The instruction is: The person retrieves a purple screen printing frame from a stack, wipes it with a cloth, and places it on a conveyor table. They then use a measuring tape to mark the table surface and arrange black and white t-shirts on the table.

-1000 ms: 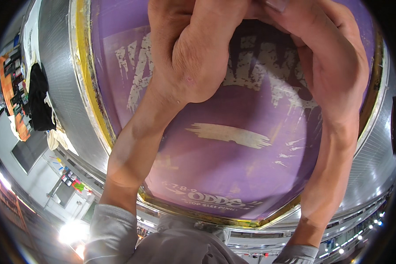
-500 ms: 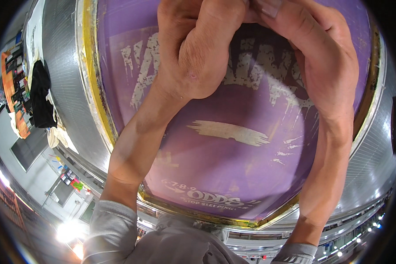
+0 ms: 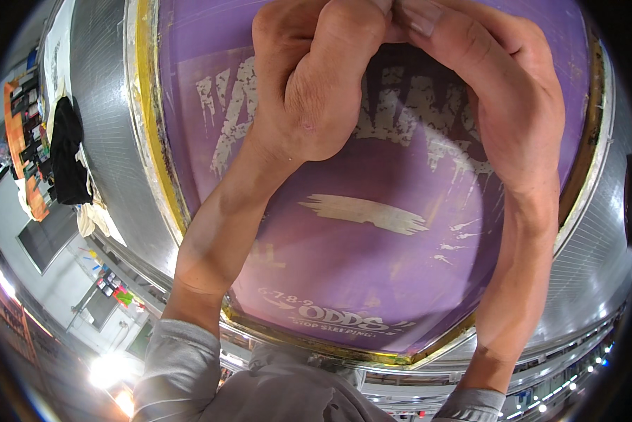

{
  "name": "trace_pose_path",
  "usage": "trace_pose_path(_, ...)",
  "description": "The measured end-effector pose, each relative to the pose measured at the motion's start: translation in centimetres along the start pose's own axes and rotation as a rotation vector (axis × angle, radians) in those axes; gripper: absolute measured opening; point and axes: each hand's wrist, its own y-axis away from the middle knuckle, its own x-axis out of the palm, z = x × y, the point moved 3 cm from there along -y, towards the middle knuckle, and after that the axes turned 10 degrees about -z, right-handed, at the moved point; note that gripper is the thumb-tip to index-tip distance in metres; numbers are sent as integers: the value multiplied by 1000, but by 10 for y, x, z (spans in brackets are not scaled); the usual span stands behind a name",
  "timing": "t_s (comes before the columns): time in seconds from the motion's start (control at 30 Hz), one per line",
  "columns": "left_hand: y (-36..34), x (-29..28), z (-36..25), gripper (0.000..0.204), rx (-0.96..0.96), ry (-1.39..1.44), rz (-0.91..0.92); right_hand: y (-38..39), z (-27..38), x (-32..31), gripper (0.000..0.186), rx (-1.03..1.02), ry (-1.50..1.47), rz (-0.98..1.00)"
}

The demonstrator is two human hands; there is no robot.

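Both hands meet at the top of the picture, above a purple screen-printing screen with pale lettering and a pale brush-stroke shape in its mesh. My left hand is closed, its fingers curled in. The fingers of my right hand are bent, and its thumb and fingertips press in against the left hand's. Whatever lies between the fingertips is hidden or too small to make out. The screen's frame, edged with yellow tape, surrounds the mesh beneath my arms.
Beyond the frame stretches a grey metal table surface. Black cloth lies at its left edge, with pale cloth beside it. A bright lamp glares at the lower left.
My right hand has shifted very slightly left, and the view has moved a touch. Both hands keep the same closed pose together.
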Motion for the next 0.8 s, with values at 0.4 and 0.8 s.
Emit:
trace_pose_path(0.4,13,-2,9,28,-109,135,-163,8,-6,3,22,-148,111,-72)
trace_pose_path(0.8,287,-153,-122,55,-287,-1035,-445,83,26,43,18,-663,752,-281)
